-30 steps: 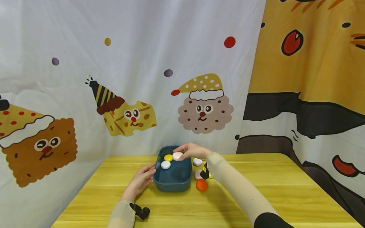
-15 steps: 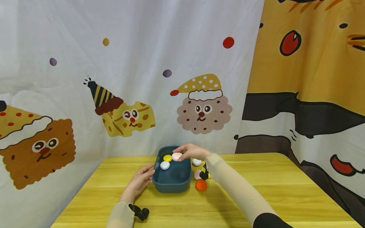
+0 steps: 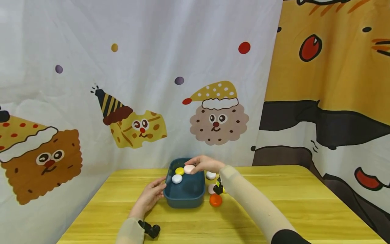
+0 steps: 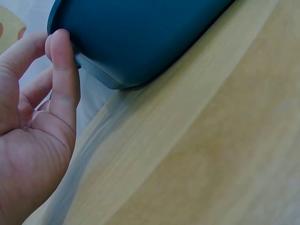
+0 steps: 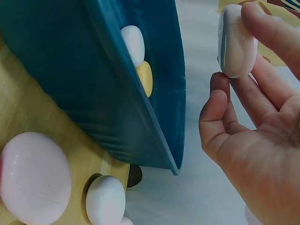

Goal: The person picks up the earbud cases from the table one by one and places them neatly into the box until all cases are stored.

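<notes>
A dark blue plastic bin [image 3: 185,203] stands at the table's far edge, in front of the curtain. At its left rim my left hand [image 3: 150,196] pinches the edge between thumb and fingertips, seen closely in the left wrist view. Over the bin's back right part, my right hand [image 3: 205,164] holds a glossy pale pink pebble-shaped piece [image 5: 238,42] between thumb and fingers. Inside the bin lie a white pebble-shaped piece [image 3: 177,179] and a yellow one [image 3: 179,171].
Right of the bin, on the wooden table [image 3: 259,210], are an orange piece [image 3: 215,200], a pale pink piece [image 5: 36,178] and a white piece [image 5: 105,200]. A yellow one is partly hidden by the right wrist. A printed curtain [image 3: 137,67] hangs behind.
The view has shifted slightly. Both hands, the bin and the pebble-shaped pieces keep nearly the same places relative to one another.
</notes>
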Available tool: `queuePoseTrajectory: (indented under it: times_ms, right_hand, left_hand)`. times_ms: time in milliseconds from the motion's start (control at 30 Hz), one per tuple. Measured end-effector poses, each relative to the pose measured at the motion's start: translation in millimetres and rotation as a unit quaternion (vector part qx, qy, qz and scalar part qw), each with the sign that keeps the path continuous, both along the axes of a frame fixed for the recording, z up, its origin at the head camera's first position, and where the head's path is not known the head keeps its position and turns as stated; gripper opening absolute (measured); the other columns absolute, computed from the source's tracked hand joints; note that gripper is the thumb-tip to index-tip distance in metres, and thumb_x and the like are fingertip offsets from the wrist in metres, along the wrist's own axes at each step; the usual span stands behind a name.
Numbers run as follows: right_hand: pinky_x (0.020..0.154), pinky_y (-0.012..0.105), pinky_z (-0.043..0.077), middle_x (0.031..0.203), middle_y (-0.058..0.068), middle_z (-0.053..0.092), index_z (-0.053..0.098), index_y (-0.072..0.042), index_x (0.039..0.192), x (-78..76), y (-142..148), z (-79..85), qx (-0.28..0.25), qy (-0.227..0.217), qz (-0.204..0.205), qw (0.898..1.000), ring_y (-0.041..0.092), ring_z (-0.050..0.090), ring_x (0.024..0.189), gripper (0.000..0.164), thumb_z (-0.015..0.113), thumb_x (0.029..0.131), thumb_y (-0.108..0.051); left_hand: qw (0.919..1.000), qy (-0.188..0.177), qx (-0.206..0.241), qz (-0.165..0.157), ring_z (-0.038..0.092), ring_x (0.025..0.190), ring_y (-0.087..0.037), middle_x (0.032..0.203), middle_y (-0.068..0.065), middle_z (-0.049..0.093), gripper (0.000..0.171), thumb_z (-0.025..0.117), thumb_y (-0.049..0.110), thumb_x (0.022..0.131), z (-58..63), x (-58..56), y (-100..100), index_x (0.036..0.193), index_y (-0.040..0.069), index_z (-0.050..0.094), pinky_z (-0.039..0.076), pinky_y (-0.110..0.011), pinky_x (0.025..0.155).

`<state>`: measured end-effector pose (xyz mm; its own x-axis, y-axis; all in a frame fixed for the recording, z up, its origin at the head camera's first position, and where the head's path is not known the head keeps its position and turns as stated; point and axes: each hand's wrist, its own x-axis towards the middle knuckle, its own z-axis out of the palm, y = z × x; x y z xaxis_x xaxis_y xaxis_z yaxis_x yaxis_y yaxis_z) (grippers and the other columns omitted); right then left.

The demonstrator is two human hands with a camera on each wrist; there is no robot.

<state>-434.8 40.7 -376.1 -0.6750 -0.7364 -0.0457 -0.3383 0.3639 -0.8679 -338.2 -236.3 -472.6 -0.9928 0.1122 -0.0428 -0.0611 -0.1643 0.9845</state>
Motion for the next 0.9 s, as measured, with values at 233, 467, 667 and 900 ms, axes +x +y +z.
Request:
queuePoseTrajectory:
  times_ms: [233,467,667,900]
  right_hand:
    - [0.095,0.036,0.047,0.128,-0.005,0.061,0.062,-0.019,0.131,-2.3,-2.8,-0.7,0.009,0.005,0.012,1.0,0.014,0.056,0.115,0.046,0.073,0.087,-0.017]
    - [0.094,0.034,0.048,0.129,0.001,0.061,0.063,-0.011,0.13,1.8,-8.8,-3.9,0.005,-0.009,0.013,1.0,0.017,0.056,0.117,0.047,0.075,0.085,-0.01]
    - [0.093,0.032,0.048,0.128,-0.001,0.061,0.063,-0.013,0.13,5.7,-16.1,-3.1,0.027,0.013,0.011,0.999,0.018,0.055,0.117,0.048,0.076,0.084,-0.013]
    - [0.089,0.031,0.049,0.123,0.001,0.064,0.063,-0.008,0.128,-3.9,-26.2,-4.3,0.02,0.017,0.017,1.0,0.016,0.06,0.106,0.047,0.076,0.083,-0.01]
  left_hand:
    - [0.9999,0.001,0.013,0.009,0.054,0.065,-0.009,0.102,-0.008,0.055,0.06,0.063,0.012,0.095,-5.8,-0.6,-1.0,0.148,-0.001,0.036,0.051,-0.022,0.063]
    - [0.9998,-0.003,0.016,0.009,0.054,0.064,-0.008,0.096,-0.004,0.05,0.059,0.061,0.01,0.096,-10.4,1.9,0.7,0.148,0.0,0.037,0.051,-0.021,0.062]
    - [0.9999,-0.003,0.015,0.004,0.054,0.064,-0.008,0.096,-0.003,0.053,0.059,0.061,0.011,0.096,-8.9,2.0,1.5,0.148,0.0,0.035,0.051,-0.021,0.061]
    - [1.0,0.002,0.008,0.002,0.055,0.064,-0.009,0.101,-0.007,0.056,0.058,0.061,0.012,0.097,-3.3,-3.2,0.3,0.148,0.0,0.037,0.051,-0.022,0.062]
